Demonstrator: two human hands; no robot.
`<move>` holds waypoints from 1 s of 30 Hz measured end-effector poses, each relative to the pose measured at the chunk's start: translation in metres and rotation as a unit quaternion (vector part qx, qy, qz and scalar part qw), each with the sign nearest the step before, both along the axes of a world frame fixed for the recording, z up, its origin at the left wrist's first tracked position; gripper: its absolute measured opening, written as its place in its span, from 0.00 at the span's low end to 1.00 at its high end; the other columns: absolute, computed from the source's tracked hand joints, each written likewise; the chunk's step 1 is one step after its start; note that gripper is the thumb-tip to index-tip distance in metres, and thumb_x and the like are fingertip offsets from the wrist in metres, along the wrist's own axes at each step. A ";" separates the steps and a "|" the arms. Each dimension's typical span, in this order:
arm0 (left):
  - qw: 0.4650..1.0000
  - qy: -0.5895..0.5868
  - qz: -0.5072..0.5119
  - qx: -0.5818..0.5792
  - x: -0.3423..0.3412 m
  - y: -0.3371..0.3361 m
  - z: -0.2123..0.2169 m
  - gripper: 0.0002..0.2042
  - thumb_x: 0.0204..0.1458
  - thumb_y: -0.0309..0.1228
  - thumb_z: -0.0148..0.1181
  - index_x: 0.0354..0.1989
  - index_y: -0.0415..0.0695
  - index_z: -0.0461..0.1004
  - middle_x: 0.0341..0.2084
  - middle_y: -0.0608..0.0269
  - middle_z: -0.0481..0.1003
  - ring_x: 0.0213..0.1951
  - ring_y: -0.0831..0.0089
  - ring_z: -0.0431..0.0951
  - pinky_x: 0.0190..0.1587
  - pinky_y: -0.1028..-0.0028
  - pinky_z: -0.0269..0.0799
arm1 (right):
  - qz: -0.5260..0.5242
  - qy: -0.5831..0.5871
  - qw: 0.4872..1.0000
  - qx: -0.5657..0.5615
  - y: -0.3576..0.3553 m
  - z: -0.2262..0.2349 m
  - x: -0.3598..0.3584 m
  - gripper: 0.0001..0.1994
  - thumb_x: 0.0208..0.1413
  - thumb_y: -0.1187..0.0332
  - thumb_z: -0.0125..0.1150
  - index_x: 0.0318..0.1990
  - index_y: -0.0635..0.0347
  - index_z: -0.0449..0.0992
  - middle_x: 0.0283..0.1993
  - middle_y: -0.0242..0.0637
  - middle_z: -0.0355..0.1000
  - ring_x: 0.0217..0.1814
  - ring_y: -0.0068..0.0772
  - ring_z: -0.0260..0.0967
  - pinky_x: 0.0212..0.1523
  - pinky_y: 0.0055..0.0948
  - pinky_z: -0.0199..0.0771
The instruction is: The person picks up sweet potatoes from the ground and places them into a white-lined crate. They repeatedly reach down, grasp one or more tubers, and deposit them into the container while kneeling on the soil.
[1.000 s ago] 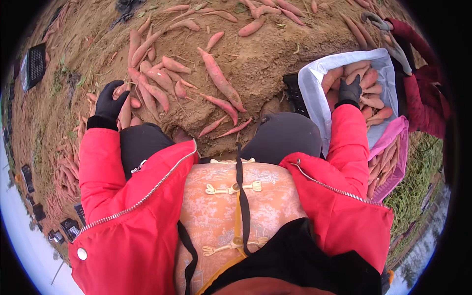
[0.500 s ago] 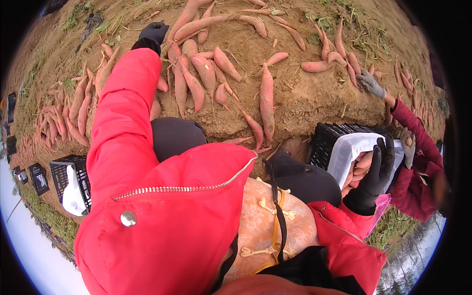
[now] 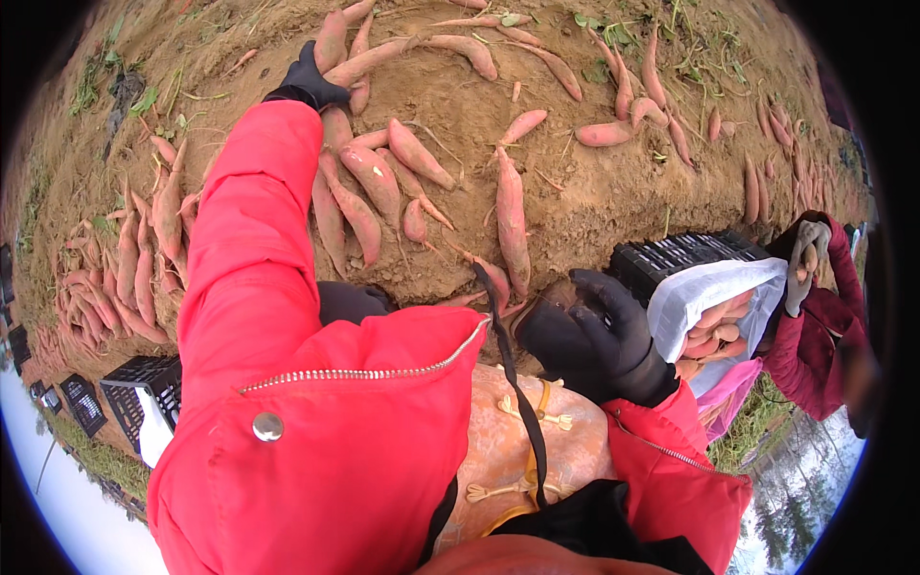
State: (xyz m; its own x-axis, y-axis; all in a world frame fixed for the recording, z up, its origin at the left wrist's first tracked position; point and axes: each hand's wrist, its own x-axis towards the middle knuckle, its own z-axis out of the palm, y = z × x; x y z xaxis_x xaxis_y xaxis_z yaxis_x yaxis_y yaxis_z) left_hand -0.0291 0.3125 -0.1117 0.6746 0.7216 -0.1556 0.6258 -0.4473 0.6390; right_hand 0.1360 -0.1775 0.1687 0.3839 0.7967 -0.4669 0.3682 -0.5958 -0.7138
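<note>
Sweet potatoes (image 3: 369, 187) lie heaped on the bare soil at twelve o'clock, where our left hand (image 3: 309, 79) now stretches out, its black-gloved fingers on one pale-pink root; whether they are clamped around it we cannot tell. A second ago that hand sat low by our knee. Our right hand (image 3: 599, 335), empty and fingers spread, has come off the white-lined crate (image 3: 709, 292) at three o'clock, where a neighbour's grey glove (image 3: 803, 264) works.

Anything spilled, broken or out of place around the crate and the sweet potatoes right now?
Nothing stands out. The black crate sits upright with its white liner holding sweet potatoes; the rest lie loose on the soil. Left hand reaches them; right hand is empty.
</note>
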 end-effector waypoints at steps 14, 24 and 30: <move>0.919 -0.180 -0.076 0.343 0.009 -0.155 0.283 0.46 0.28 0.40 0.69 0.61 0.47 0.54 0.47 0.48 0.68 0.47 0.50 0.70 0.47 0.59 0.68 | -0.048 0.070 0.992 0.089 -0.026 0.033 -0.027 0.19 0.57 0.69 0.53 0.56 0.65 0.64 0.52 0.43 0.67 0.53 0.31 0.65 0.53 0.27 0.64; 0.941 -0.235 -0.244 0.012 -0.010 -0.352 0.288 0.48 0.26 0.26 0.68 0.63 0.39 0.49 0.57 0.49 0.60 0.59 0.59 0.62 0.59 0.65 0.58 | -0.372 0.296 0.800 0.366 -0.024 0.008 -0.029 0.16 0.59 0.55 0.49 0.40 0.60 0.70 0.32 0.37 0.72 0.31 0.31 0.71 0.32 0.28 0.72; 0.965 -0.172 -0.158 -0.121 -0.032 -0.363 0.246 0.52 0.26 0.27 0.71 0.64 0.39 0.45 0.58 0.50 0.56 0.58 0.60 0.59 0.60 0.66 0.55 | -0.512 0.134 0.751 0.395 -0.064 0.019 0.024 0.18 0.58 0.54 0.48 0.35 0.63 0.72 0.28 0.45 0.73 0.20 0.34 0.70 0.19 0.31 0.69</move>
State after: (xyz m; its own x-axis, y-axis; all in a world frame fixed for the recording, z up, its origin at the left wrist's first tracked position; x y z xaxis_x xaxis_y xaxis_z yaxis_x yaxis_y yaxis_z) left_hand -0.0614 -0.0505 0.1347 0.8971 0.4414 -0.0211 0.2147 -0.3936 0.8939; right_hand 0.1598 -0.2410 0.1876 0.9607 0.2170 -0.1732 -0.2138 0.1801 -0.9601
